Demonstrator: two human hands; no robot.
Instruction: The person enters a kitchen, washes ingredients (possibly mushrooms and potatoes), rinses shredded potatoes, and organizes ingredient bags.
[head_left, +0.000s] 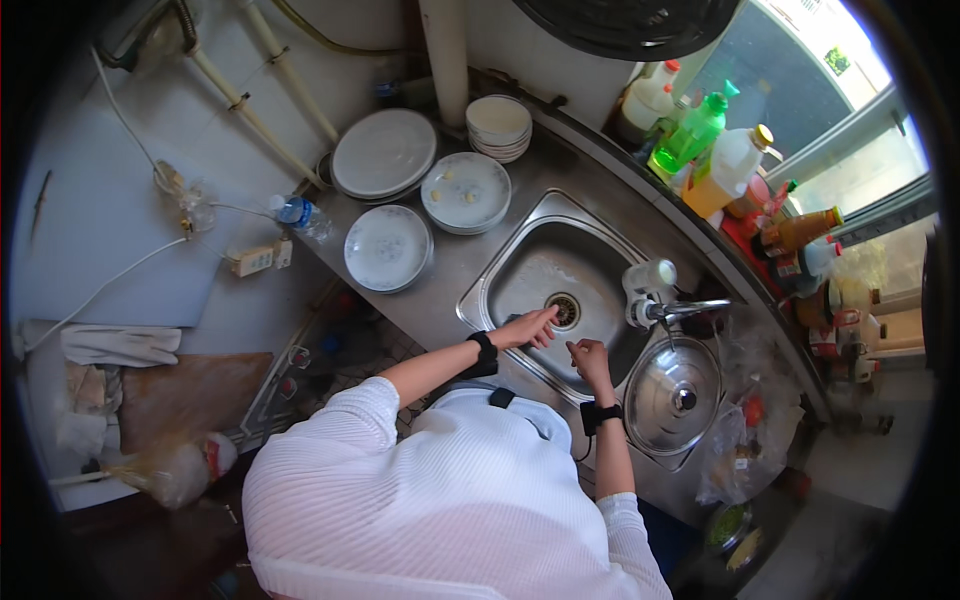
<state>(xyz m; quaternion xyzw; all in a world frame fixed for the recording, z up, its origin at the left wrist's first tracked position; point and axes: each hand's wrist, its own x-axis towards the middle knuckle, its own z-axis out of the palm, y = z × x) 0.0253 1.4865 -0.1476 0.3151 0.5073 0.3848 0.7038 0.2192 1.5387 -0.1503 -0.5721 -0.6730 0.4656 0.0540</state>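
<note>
Both my hands are over a stainless steel sink basin (525, 259). My left hand (531, 328) reaches across the near left edge, fingers extended towards the drain strainer (562, 310), and nothing shows in it. My right hand (589, 358) is bent with its fingers curled near the basin's near side; whether it holds anything small cannot be told. The chrome faucet (686, 307) stands at the basin's right. Left of the sink are a stack of patterned plates (386, 247), another stack (466, 191) with small yellowish pieces on top, large plates (384, 150) and stacked bowls (499, 120).
A steel pot lid (667, 382) lies right of the basin, with plastic bags (739, 450) beyond it. Several bottles, among them a green spray bottle (690, 135), line the window ledge. A plastic water bottle (300, 214) lies by the counter's left edge.
</note>
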